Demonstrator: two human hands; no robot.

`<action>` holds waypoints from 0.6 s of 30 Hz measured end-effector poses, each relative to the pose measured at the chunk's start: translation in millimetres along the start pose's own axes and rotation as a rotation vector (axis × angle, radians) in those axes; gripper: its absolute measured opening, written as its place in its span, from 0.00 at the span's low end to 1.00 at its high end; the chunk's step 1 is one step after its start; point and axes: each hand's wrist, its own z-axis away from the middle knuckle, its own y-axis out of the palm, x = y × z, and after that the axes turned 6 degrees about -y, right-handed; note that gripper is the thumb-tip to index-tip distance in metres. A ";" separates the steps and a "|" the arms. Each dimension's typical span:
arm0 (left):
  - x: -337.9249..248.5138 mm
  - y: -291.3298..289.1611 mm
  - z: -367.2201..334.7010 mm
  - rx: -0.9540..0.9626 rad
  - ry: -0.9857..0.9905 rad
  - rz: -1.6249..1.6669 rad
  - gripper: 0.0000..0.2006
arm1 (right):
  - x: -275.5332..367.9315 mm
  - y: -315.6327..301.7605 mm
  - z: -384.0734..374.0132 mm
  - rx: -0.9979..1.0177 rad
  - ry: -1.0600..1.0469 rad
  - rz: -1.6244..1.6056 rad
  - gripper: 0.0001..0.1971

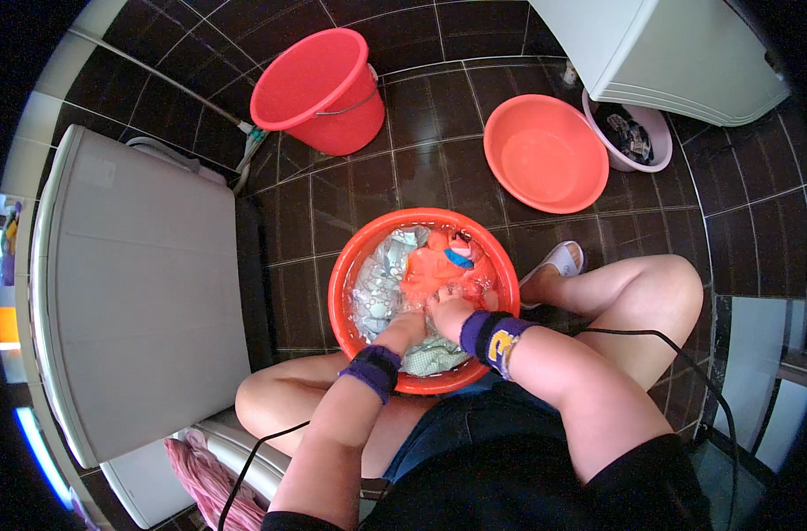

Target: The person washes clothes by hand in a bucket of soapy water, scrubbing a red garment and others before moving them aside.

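Observation:
A round orange-red basin (337, 292) stands on the floor between my legs, holding water and wet laundry. Inside are a pale, light-patterned garment (377, 288) on the left, a bright orange garment (430, 265) with a blue patch towards the far right, and a pale green checked cloth (434, 356) at the near side. My right hand (452, 307) is down in the basin, its fingers curled into the wet orange garment. Close beside it, my left hand (409, 327) reaches into the water, its fingers hidden by suds and cloth. Purple bands wrap both wrists.
A red bucket (355, 115) with a wire handle stands at the far left. An orange basin (545, 155) and a pale pink basin (660, 142) with dark cloth sit at the far right, beneath a white appliance (687, 62). A large grey-white appliance (151, 292) fills the left. Pink cloth (204, 478) hangs nearby.

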 end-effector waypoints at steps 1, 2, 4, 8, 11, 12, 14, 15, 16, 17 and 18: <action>-1.6 -2.0 -1.1 0.080 -0.026 -0.019 0.30 | -4.0 1.7 -5.7 0.058 0.003 -0.013 0.21; -1.8 0.5 -5.2 0.088 -0.010 -0.017 0.29 | -11.2 11.3 -17.1 0.112 0.011 -0.027 0.21; -6.2 1.3 -8.6 0.094 -0.007 -0.041 0.27 | -24.6 31.4 -37.3 0.174 0.019 -0.048 0.19; 0.1 6.7 2.9 -0.139 0.018 0.027 0.25 | -26.3 -8.7 -18.4 0.157 -0.034 -0.088 0.15; 1.4 -13.9 33.3 -0.198 0.064 0.272 0.29 | -32.3 -48.7 10.5 0.065 -0.068 -0.169 0.12; -2.3 -26.8 47.7 -0.169 0.071 0.365 0.31 | -35.7 -53.1 16.2 -0.048 -0.045 -0.215 0.11; -0.3 -43.5 78.6 -0.178 0.170 0.552 0.35 | -25.7 -93.8 31.1 -0.066 -0.075 -0.336 0.11; -1.6 -49.2 92.1 -0.184 0.219 0.645 0.38 | -17.4 -112.4 38.1 -0.100 -0.074 -0.421 0.14; -2.9 -49.7 104.1 -0.278 0.237 0.676 0.40 | -7.0 -143.5 55.2 -0.082 -0.043 -0.679 0.18; -7.8 -49.0 114.8 -0.369 0.268 0.699 0.42 | -2.0 -166.1 70.8 -0.070 0.000 -0.938 0.21; -11.4 -48.0 117.5 -0.427 0.308 0.718 0.44 | -4.9 -157.8 62.0 -0.187 -0.128 -1.019 0.24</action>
